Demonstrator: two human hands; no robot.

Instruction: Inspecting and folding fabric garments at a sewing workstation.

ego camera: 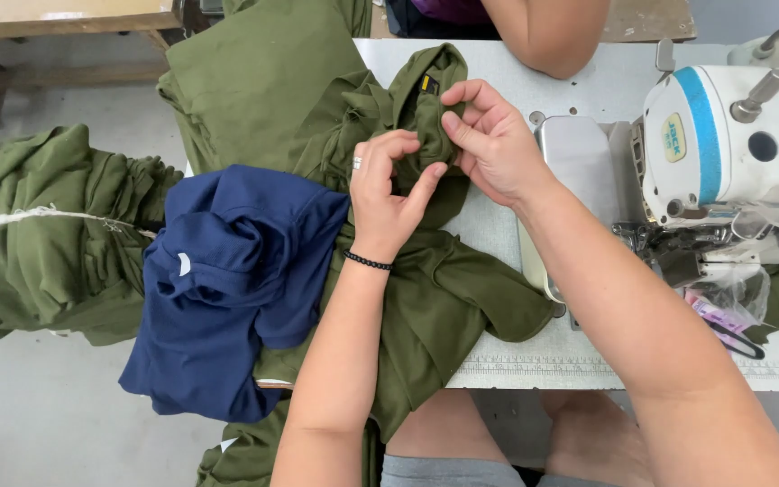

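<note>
An olive green garment (426, 298) lies bunched on the white sewing table (516, 225). My left hand (388, 194), with a ring and a black bead bracelet, pinches a fold of it near the collar. My right hand (490, 142) grips the same fold from the other side, fingers curled over the cloth. A small dark and yellow label (426, 85) shows on the collar just above my hands. A navy blue garment (227, 289) lies left of my left forearm, on top of the green cloth.
A white and blue sewing machine (723, 144) stands at the right, with scissors (737, 341) and a plastic bag below it. A bundle of green cloth (47, 234) tied with white string sits left. Another person's arm (547, 36) rests at the table's far edge.
</note>
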